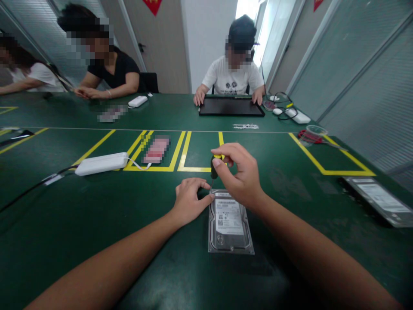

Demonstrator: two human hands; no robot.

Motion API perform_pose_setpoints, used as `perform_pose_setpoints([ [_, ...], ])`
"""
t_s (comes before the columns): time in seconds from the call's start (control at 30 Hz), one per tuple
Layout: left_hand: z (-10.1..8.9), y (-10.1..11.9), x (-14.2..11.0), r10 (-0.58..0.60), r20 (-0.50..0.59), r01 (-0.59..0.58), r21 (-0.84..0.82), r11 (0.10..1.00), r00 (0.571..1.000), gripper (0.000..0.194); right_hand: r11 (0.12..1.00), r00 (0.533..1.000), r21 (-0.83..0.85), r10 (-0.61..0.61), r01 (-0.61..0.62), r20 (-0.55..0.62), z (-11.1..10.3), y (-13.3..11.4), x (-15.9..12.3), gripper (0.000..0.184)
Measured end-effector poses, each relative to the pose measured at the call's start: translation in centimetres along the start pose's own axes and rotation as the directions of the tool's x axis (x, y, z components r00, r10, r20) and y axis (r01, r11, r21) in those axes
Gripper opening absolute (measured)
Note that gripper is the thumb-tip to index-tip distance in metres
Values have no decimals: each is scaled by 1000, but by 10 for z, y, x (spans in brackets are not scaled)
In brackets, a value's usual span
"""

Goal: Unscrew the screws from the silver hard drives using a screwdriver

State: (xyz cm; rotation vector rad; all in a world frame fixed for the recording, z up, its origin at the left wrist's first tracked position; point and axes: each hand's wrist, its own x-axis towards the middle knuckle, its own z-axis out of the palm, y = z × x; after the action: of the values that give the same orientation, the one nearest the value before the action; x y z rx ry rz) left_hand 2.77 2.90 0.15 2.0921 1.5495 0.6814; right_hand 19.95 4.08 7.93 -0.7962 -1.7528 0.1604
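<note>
A silver hard drive (230, 221) with a white label lies flat on the green table in front of me. My right hand (241, 172) is closed around the black and yellow handle of a small screwdriver (213, 170), held upright with its tip at the drive's far left corner. At that same corner my left hand (192, 200) grips the drive's edge, its thumb on top and its forefinger beside the screwdriver's shaft. The exact spot under the tip is too small to make out.
Another hard drive (380, 200) lies at the right. A white power strip (101, 163) with cables and a pink phone (157, 150) are at the left. Yellow tape (348, 172) marks the table. Across it, a person handles a black panel (230, 106); a clear cup (316, 130) stands right.
</note>
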Motion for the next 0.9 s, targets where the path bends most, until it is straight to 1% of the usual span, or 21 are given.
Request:
perform_pose_setpoints([
  [0.4, 2, -2, 0, 10, -9, -10, 6, 1000, 1000, 22, 1000, 999, 17, 19, -20, 27, 0, 0, -1, 19],
  [0.8, 2, -2, 1, 3, -10, -4, -16, 1000, 1000, 21, 1000, 999, 20, -13, 12, 39, -1, 1, -1, 18],
  [0.9, 1, -1, 1, -11, -5, 11, -16, 1000, 1000, 20, 1000, 1000, 11, -9, 9, 24, 0, 2, -2, 17],
])
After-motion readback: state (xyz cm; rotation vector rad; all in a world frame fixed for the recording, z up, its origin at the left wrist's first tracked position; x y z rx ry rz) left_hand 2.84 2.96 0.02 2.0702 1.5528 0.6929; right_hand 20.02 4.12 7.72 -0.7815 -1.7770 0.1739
